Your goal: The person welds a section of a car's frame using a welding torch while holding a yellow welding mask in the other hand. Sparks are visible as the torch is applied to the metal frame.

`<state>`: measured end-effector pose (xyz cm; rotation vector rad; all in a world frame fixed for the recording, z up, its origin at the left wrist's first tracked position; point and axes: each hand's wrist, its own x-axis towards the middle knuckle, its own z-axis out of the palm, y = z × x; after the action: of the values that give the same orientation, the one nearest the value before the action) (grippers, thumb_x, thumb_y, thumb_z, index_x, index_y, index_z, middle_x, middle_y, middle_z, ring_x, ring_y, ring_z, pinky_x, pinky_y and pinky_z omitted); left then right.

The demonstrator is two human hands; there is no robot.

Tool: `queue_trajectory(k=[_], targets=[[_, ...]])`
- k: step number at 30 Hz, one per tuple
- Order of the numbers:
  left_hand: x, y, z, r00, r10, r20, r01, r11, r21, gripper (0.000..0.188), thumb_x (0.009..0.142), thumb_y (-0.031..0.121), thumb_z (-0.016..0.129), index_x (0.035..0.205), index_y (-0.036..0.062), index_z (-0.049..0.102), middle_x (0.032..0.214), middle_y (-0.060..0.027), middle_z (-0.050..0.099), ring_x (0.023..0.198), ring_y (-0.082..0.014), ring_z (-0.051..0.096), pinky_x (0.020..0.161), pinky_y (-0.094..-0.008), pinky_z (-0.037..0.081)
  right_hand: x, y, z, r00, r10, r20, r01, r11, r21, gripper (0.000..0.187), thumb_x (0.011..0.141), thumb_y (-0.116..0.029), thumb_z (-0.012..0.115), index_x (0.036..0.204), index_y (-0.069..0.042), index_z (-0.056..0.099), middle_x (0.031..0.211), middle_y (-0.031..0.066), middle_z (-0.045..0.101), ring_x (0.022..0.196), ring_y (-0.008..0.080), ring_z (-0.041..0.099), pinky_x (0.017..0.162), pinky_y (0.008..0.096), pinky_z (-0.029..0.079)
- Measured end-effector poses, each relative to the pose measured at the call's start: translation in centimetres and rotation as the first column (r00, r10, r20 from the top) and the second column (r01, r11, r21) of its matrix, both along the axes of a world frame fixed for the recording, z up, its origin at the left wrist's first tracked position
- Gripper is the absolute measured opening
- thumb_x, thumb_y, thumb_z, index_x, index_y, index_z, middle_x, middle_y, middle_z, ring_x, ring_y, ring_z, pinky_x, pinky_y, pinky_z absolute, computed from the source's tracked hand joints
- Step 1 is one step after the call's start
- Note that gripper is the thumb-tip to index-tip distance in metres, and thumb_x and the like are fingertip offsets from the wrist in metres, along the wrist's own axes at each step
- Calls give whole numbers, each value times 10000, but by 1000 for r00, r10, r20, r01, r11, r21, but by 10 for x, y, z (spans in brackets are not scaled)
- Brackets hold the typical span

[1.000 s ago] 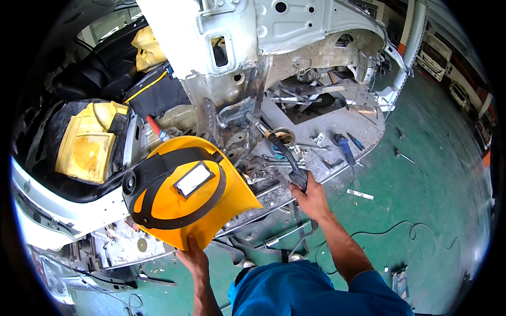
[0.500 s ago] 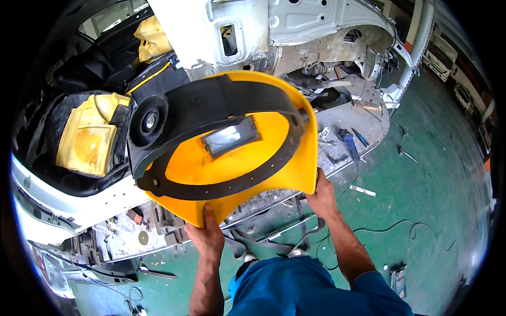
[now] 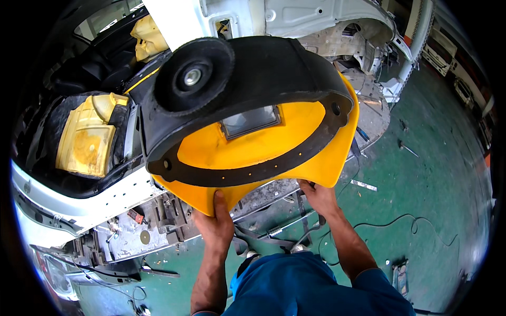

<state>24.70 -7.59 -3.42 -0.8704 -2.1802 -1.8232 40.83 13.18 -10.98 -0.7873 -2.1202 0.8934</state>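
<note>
A yellow welding helmet [image 3: 316,168] fills the middle of the view, its hollow inner side turned toward me. Its black headband [image 3: 263,63] arches over the top, with a round adjusting knob [image 3: 193,77] at the upper left. Inside the shell shows the small rectangular viewing window [image 3: 251,122]. My left hand [image 3: 215,221] grips the lower left edge, thumb on the inner face and fingers hidden behind. At the lower right edge my right hand [image 3: 319,198] is closed on the rim, its fingers partly out of sight beneath the shell.
Behind the helmet stands a stripped white car body [image 3: 295,21], with yellow foam pieces [image 3: 87,139] inside at left. A metal bench [image 3: 263,203] runs below it. A black cable [image 3: 390,224] and a metal strip [image 3: 363,185] lie on the green floor [image 3: 421,184].
The welding helmet has come closer and shifted right, its headband tipping up toward me. My left hand has moved slightly right with it; both hands keep hold of its lower edge.
</note>
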Motion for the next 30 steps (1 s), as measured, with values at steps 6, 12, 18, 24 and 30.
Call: queue_trajectory(k=[6, 12, 18, 24, 30], targets=[[-1, 1, -1, 1000, -7, 11, 7, 1000, -3, 260, 982, 206, 598, 1013, -47, 650, 837, -171, 693, 766, -246, 685, 690, -372, 520, -2, 2, -5, 999, 17, -33, -16, 999, 47, 191, 875, -72, 696, 1058, -25, 667, 792, 87, 673, 675, 226, 642, 614, 338, 500], [-16, -17, -16, 998, 57, 1, -57, 998, 10, 263, 980, 222, 623, 1019, -34, 668, 867, -129, 708, 798, -196, 665, 720, -346, 514, 17, 7, -10, 996, -82, 40, 81, 996, 25, 375, 850, -142, 731, 1169, -6, 587, 818, 173, 705, 737, 353, 706, 654, 392, 547], [-47, -80, -44, 971, 198, 137, -214, 970, 117, 365, 990, 225, 622, 1184, -84, 615, 1065, -127, 691, 943, -195, 628, 844, -340, 510, 22, 5, 3, 998, -58, 26, 60, 996, -67, 464, 863, -222, 734, 1205, 11, 523, 803, 222, 681, 713, 407, 687, 639, 435, 541], [-64, -108, -61, 947, 311, 80, -315, 948, 47, 404, 990, 276, 621, 1155, -92, 613, 1044, -146, 689, 898, -221, 628, 802, -356, 508, 13, 6, -1, 997, -52, 62, 55, 997, -45, 518, 863, -245, 731, 1233, 34, 498, 841, 262, 681, 774, 461, 678, 670, 491, 538], [-44, -85, -48, 965, 248, 85, -251, 968, 26, 394, 992, 281, 618, 1133, -87, 629, 994, -137, 699, 876, -196, 646, 799, -340, 520, 2, 6, 1, 998, -37, 54, 40, 998, -45, 527, 857, -234, 735, 1241, 39, 498, 854, 251, 693, 791, 448, 689, 688, 491, 545]])
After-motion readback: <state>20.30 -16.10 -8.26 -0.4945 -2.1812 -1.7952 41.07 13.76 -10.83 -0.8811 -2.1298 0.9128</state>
